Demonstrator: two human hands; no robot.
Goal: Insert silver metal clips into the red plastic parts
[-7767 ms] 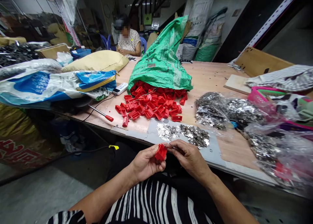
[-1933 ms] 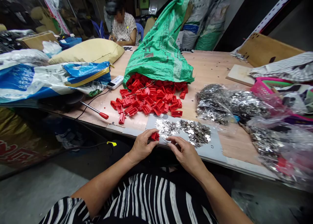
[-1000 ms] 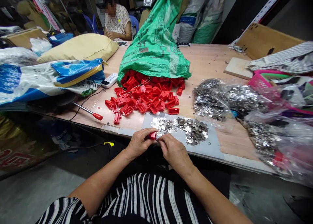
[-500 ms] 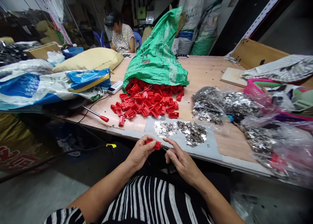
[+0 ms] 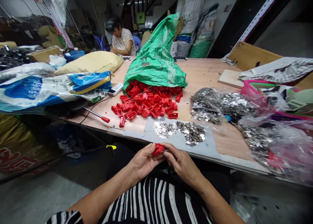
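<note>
My left hand [image 5: 144, 162] is closed on a small red plastic housing [image 5: 158, 149], held between thumb and fingers just off the table's front edge. My right hand [image 5: 181, 160] pinches a small metal piece [image 5: 164, 151] against the housing's right end; its exact shape is mostly hidden by the fingertips. Beyond the hands, two heaps of flat metal pieces, a bright one [image 5: 163, 129] and a darker one [image 5: 192, 133], lie on a grey sheet [image 5: 211, 145]. Many red housings [image 5: 146, 107] spill from a green woven sack [image 5: 156, 62].
Bags of metal pieces [image 5: 206, 104] and a pink basket [image 5: 250, 88] stand on the right. A red-tipped metal rod [image 5: 96, 114] points over the table at left, near a white device [image 5: 115, 89] and a blue-white sack [image 5: 36, 90]. Another person [image 5: 123, 41] sits at the far side.
The housing has turned and moved slightly lower in my left hand. My right hand has come in closer, its fingertips now touching the housing's end.
</note>
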